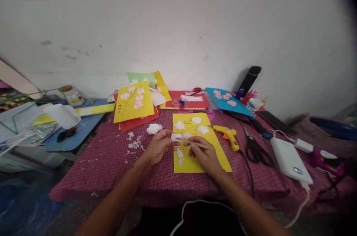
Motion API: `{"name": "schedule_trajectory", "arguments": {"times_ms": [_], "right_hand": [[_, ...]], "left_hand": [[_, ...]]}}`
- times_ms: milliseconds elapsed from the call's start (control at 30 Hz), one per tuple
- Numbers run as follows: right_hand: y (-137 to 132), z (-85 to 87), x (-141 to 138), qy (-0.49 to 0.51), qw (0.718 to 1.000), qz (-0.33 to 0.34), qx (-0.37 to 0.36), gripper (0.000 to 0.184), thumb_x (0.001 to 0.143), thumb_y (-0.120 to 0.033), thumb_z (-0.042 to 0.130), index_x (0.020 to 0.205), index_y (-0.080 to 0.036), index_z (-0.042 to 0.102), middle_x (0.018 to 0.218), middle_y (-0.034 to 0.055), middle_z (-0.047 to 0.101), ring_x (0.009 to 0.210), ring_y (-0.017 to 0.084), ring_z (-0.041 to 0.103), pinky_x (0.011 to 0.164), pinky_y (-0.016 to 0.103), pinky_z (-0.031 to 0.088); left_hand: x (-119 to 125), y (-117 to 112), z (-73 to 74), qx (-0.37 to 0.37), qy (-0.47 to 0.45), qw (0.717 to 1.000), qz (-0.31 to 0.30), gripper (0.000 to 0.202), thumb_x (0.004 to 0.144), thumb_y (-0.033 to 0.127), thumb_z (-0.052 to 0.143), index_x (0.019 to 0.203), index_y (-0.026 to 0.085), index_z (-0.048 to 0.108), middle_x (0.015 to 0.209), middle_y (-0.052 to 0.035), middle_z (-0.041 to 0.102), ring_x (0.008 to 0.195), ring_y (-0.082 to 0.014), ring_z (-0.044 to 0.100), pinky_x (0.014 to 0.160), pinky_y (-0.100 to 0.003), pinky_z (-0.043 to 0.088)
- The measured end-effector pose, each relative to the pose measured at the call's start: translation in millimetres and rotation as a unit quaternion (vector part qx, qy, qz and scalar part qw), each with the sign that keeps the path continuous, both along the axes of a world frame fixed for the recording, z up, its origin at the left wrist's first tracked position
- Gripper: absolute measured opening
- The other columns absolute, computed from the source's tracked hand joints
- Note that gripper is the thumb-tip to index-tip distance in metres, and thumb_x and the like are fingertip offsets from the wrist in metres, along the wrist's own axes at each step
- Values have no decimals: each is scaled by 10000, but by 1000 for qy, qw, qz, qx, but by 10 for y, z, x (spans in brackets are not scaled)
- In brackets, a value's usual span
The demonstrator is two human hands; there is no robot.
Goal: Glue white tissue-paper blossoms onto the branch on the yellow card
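Over a yellow sheet [217,158], my left hand [158,147] pinches a small piece of white paper [175,137]. My right hand [205,156] grips a thin, pale stick [205,146], its tip at the paper piece. Drawn branches and several white crumpled-paper flowers, one a fluffy blossom [202,129], are on the sheet. Small white bits [180,156] lie between my hands. Just beyond my left hand rests a white paper heap [154,128], with scattered scraps [135,144] to its left. My fingers partly cover the sheet's middle.
To the right lie a yellow glue gun [227,133], black scissors [258,150] and a white power bank [291,159] with cables. Finished flower cards, one yellow card [134,107] and one blue card [228,102], lie at the back. A checked cloth [103,169] covers the table.
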State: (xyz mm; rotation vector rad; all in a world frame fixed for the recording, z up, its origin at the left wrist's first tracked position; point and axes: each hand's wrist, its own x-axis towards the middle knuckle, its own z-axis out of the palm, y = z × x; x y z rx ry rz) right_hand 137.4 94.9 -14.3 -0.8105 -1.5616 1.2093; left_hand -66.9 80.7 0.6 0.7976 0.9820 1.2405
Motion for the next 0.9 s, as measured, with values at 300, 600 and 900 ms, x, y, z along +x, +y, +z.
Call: {"name": "schedule_trajectory", "arguments": {"times_ms": [300, 600, 900], "right_hand": [[60, 49, 38, 73, 995, 2, -72, 245, 876, -410, 649, 980, -189, 651, 847, 59, 761, 533, 136, 602, 512, 267, 475], [96, 26, 65, 108, 989, 22, -101, 220, 857, -384, 661, 960, -189, 672, 813, 54, 758, 527, 137, 592, 509, 265, 459], [93, 35, 67, 116, 986, 40, -114, 198, 851, -363, 665, 949, -192, 666, 828, 52, 760, 526, 132, 584, 506, 256, 450]], "left_hand": [[-20, -11, -20, 40, 2, 999, -35, 368, 698, 179, 748, 1023, 190, 575, 912, -40, 722, 743, -187, 742, 596, -235, 537], [-17, -15, -28, 39, 4, 999, -37, 353, 794, 351, 753, 1044, 191, 562, 892, -31, 701, 735, -205, 749, 589, -249, 543], [-32, -13, -53, 49, 17, 997, -56, 368, 758, 297, 813, 1019, 170, 586, 866, -36, 709, 751, -175, 726, 601, -231, 523]]}}
